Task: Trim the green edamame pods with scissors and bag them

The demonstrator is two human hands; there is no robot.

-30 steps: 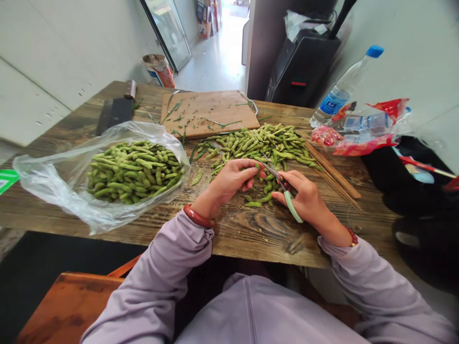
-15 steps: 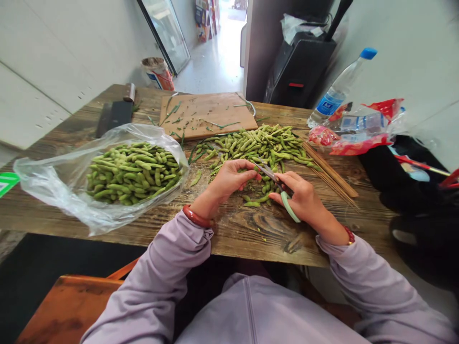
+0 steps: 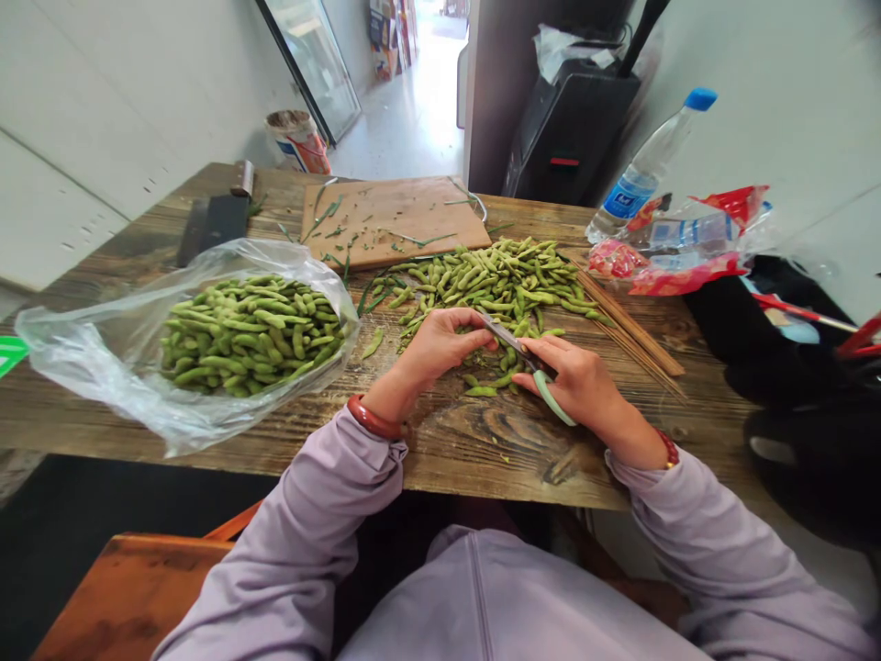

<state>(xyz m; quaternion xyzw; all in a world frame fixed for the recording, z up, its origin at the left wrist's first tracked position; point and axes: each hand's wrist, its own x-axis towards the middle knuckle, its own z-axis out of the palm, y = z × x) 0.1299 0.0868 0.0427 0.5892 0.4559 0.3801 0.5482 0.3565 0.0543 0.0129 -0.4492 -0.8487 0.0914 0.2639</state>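
Green-handled scissors (image 3: 549, 397) in right hand (image 3: 579, 378) | left hand (image 3: 444, 346) pinched | contents unclear

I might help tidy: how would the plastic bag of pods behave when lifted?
The plastic bag would probably sag, since its thin film is crumpled. Loose pods might spill, since nothing visible ties it shut.

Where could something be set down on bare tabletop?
Between the right hand and near edge, the brown wooden table is bare except tiny yellowish scraps. Another patch lies right of the thin brown wooden sticks. Crowded: around the loose green pods and pod-filled clear plastic bag.
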